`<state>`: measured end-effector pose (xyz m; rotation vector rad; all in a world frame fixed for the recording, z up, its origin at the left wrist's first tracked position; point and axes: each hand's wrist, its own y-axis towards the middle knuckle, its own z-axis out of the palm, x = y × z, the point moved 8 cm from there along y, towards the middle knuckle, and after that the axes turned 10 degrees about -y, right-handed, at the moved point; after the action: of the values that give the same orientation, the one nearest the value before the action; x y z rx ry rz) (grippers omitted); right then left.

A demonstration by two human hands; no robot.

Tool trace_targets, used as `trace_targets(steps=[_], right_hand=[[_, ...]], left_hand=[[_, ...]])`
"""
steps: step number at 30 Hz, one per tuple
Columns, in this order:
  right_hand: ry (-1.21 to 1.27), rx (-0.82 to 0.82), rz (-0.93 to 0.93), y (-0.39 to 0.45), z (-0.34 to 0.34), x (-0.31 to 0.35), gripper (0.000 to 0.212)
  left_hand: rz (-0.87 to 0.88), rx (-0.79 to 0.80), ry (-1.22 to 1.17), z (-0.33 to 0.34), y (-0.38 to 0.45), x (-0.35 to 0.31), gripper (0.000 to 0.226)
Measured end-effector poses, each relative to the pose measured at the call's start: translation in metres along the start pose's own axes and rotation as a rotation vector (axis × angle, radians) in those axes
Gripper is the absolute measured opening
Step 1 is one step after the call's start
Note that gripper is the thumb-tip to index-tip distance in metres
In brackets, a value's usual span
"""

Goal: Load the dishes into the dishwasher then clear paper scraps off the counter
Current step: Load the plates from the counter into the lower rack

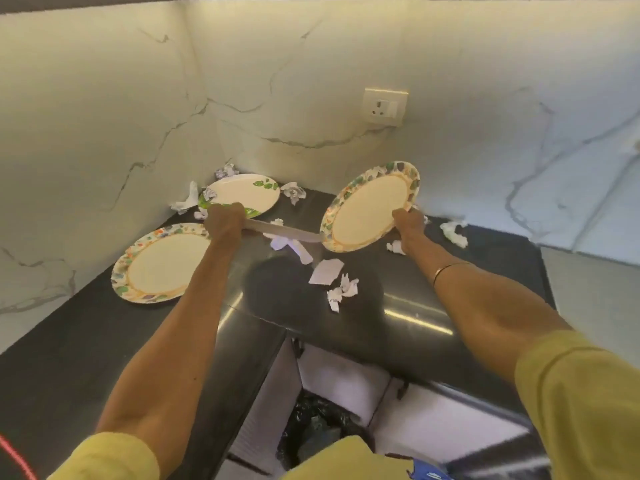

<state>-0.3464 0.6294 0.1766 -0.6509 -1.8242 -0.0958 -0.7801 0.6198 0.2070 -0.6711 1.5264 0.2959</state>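
My right hand (408, 227) grips the lower right rim of a floral-rimmed plate (369, 206) and holds it tilted above the black counter (86, 341). My left hand (225, 220) is closed around the handle of a knife (287, 233) whose blade points right, toward that plate. Behind the left hand a white plate with green leaves (247, 194) lies in the corner. A second floral-rimmed plate (162, 263) lies flat at the left. Several crumpled and torn paper scraps (327, 271) are scattered across the counter.
Marble walls meet in a corner behind the plates, with a socket (382, 106) on the back wall. Below the counter's front edge is an open space with a bin lined in a black bag (313, 427) and white cabinet panels (433, 417).
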Motion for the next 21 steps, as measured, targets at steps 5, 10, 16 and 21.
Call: trace_targets(steps=[5,10,16,21], right_hand=[[0.017,-0.194,0.033,-0.071,-0.062,-0.047,0.039],[0.061,-0.339,0.088,-0.158,-0.143,-0.095,0.033],[0.003,-0.509,0.089,-0.254,-0.260,-0.142,0.034],[0.004,-0.618,0.139,-0.338,-0.341,-0.195,0.039]], left_hand=[[-0.006,0.151,-0.156,0.013,-0.040,0.005,0.056],[-0.063,0.379,-0.193,0.026,-0.151,0.007,0.032],[-0.159,0.516,-0.223,0.054,-0.265,0.033,0.015],[-0.155,0.622,-0.188,0.070,-0.373,0.055,0.024]])
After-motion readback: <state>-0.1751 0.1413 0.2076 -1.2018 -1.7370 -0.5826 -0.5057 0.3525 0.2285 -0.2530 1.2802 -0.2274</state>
